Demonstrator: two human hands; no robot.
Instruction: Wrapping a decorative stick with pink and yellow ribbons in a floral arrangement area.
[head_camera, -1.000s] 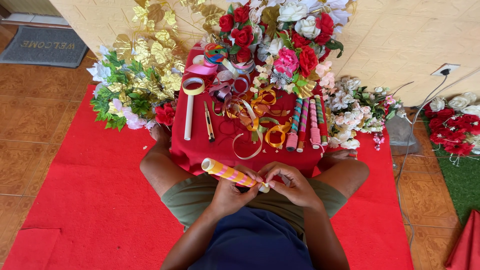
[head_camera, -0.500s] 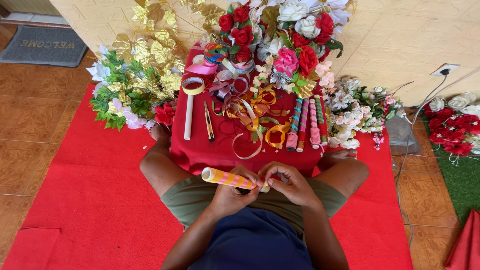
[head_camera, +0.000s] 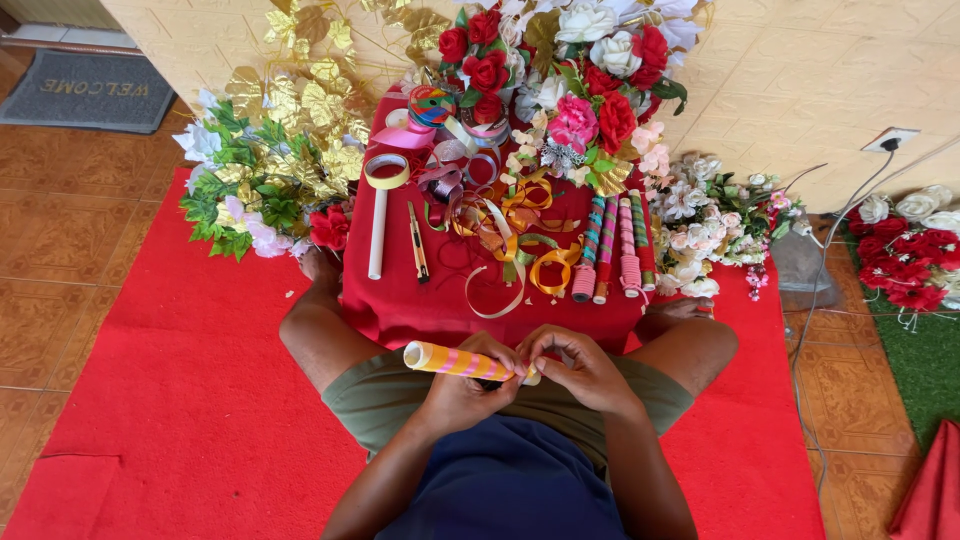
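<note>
Red mat (head_camera: 150, 400), doormat (head_camera: 85, 92), perhaps artificial flowers (head_camera: 560, 60), ribbon curls (head_camera: 510, 225)

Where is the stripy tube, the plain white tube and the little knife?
stripy tube (head_camera: 455, 360), head view, middle of its yellow and pink wrapping.
plain white tube (head_camera: 377, 233), head view, halfway along its length.
little knife (head_camera: 418, 242), head view, on its yellow handle.

Lighting: bright, even daylight; colours saturated. Shadows: soft, faint, beneath the flowers (head_camera: 560, 90) at the red surface (head_camera: 400, 300) far edge. Glare: none. Focus: sharp throughout. Distortion: wide-angle bending toward frame corners.
</note>
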